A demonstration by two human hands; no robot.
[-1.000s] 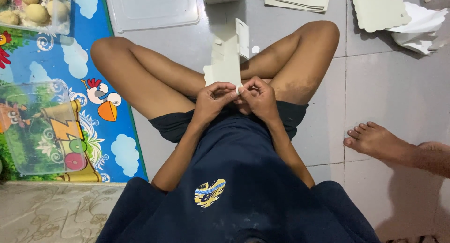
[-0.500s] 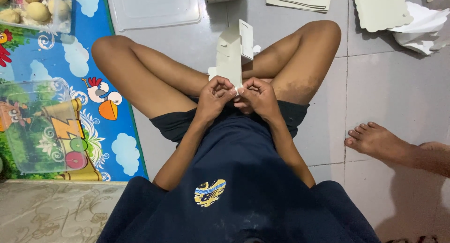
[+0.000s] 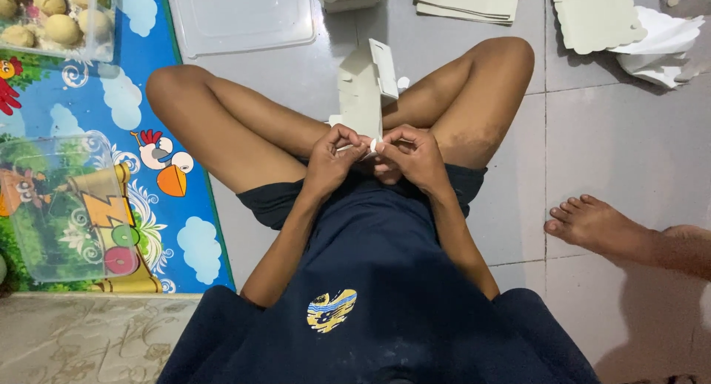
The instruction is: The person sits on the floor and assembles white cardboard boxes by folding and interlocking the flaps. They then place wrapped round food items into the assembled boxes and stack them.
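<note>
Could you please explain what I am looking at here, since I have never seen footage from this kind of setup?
There is no machine here: a person sits cross-legged on a tiled floor and wears a camera on the head, so the picture looks straight down at their lap. The left hand and right hand together pinch the near edge of a pale folded cardboard piece. Ahead lie flat cardboard sheets and a clear plastic lid. To the left, on a cartoon play mat, sit an empty clear container and a tub of round pale food balls. The bare foot at right belongs to someone else.
</note>
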